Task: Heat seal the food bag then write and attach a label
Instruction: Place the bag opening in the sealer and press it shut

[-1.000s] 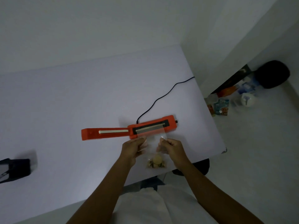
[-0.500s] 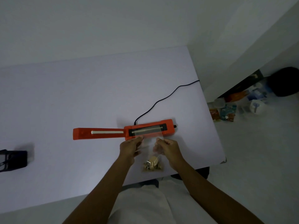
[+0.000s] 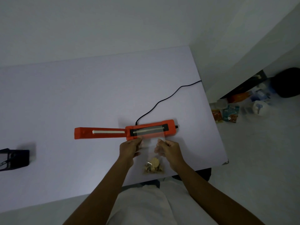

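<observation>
Nearest the camera: pale clothing [image 3: 146, 205] and two bare forearms reaching forward over the near edge of the tabletop [image 3: 81, 98].

Just beyond: left hand [image 3: 129, 149] and right hand [image 3: 168, 148], each pinching a side edge of the food bag [image 3: 151, 147] near its open top, fingers curled. Hardly any change in grip from a second ago: same pinch on both sides, bag shuffled only slightly, mouth again laid across the front of the heat sealer [image 3: 151, 129]. Judged from that: still lining up the mouth on the sealing strip, no seal made yet, label work not begun.

Bag: thin, clear, glossy film, limp and faintly creased, flat on the tabletop. Inside, at the closed end nearest the person, a small heap of pale tan food pieces [image 3: 153, 166], one round and flat, the rest chunky.

Level with the hands, at the far left edge: a dark boxy object [image 3: 14, 159], too dim to identify.

Sealer: long, boxy, matt orange plastic. Pressing arm [image 3: 99, 132] swung open to the left, as before, with a pale strip along it. On the base, a dark bed with a grey strip. Thin black cord [image 3: 162, 101] snaking away to the far right edge.

Tabletop: smooth, matt, pale lilac-white. Off to the right, on the floor: colourful packets [image 3: 230, 112], blurred.
</observation>
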### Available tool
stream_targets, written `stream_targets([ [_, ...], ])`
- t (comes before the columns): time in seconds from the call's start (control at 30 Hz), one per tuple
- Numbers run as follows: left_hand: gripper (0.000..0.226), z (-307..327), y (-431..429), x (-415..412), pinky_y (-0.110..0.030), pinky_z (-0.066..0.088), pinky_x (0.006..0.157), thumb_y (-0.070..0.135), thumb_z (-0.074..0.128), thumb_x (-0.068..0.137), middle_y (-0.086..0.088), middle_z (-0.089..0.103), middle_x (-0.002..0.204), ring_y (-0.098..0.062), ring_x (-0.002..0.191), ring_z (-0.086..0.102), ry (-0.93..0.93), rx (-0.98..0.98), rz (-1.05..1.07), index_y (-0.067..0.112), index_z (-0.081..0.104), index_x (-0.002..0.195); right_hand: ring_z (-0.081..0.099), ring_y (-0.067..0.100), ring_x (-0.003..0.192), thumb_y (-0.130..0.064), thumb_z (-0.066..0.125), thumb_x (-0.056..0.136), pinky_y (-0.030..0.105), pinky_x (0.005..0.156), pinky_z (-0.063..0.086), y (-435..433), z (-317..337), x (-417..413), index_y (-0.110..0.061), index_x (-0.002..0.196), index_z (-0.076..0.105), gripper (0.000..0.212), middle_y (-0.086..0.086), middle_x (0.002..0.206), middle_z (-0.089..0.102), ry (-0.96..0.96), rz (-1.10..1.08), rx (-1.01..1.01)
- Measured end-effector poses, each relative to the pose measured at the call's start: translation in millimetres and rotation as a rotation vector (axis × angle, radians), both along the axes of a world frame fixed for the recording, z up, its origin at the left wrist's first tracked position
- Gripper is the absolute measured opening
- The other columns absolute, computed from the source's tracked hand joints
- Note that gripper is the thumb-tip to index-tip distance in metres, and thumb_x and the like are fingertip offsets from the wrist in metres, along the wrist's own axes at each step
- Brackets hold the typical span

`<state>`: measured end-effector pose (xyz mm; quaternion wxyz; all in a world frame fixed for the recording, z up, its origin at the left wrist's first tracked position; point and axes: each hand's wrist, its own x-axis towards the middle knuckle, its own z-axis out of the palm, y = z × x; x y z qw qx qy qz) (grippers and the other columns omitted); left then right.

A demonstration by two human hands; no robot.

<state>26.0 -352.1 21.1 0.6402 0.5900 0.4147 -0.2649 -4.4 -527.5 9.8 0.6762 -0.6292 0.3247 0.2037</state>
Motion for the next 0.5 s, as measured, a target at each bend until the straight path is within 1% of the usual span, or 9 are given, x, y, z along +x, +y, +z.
stream_targets([
  [0.1,0.021,-0.3,2.3,-1.4,-0.036,0.055,0.072,0.020,0.070,0.084,-0.012,0.070,0.089,-0.025,0.083,0.066,-0.001,0.017,0.001,0.004,0.069,0.099,0.071,0.025,0.070,-0.024,0.065,0.092,0.033,0.068,0.054,1.2,0.1,-0.5,0.007,0.088,0.069,0.031,0.024,0.081,0.073,-0.003,0.002,-0.007],
  [0.2,0.017,0.9,2.3,-2.4,-0.035,0.055,0.071,0.018,0.069,0.085,-0.009,0.070,0.085,-0.024,0.081,0.066,-0.006,0.022,0.005,0.005,0.068,0.097,0.070,0.023,0.069,-0.024,0.064,0.093,0.030,0.066,0.054,2.4,0.2,-1.1,0.007,0.089,0.069,0.032,0.023,0.080,0.074,-0.008,0.004,-0.012],
  [0.3,0.017,1.1,1.4,-1.8,-0.035,0.055,0.071,0.018,0.068,0.086,-0.010,0.070,0.089,-0.025,0.084,0.067,-0.007,0.038,0.004,0.006,0.068,0.098,0.071,0.023,0.069,-0.026,0.066,0.091,0.029,0.066,0.056,2.9,-0.1,-2.6,0.005,0.088,0.070,0.032,0.020,0.079,0.074,-0.016,0.011,-0.016],
  [0.43,0.019,-0.1,0.1,-2.4,-0.036,0.055,0.073,0.020,0.069,0.085,-0.012,0.070,0.093,-0.027,0.087,0.066,0.006,0.039,0.006,0.006,0.067,0.098,0.071,0.025,0.071,-0.026,0.070,0.088,0.035,0.072,0.057,1.2,-2.8,-5.3,0.005,0.086,0.072,0.031,0.020,0.078,0.074,-0.028,0.023,-0.015],
  [0.5,0.019,-0.4,-0.4,-3.2,-0.037,0.056,0.074,0.021,0.070,0.085,-0.012,0.070,0.094,-0.027,0.088,0.066,0.009,0.036,0.008,0.007,0.067,0.098,0.071,0.025,0.071,-0.025,0.070,0.089,0.035,0.073,0.057,0.3,-3.4,-5.5,0.005,0.085,0.072,0.030,0.019,0.078,0.074,-0.030,0.028,-0.027],
])
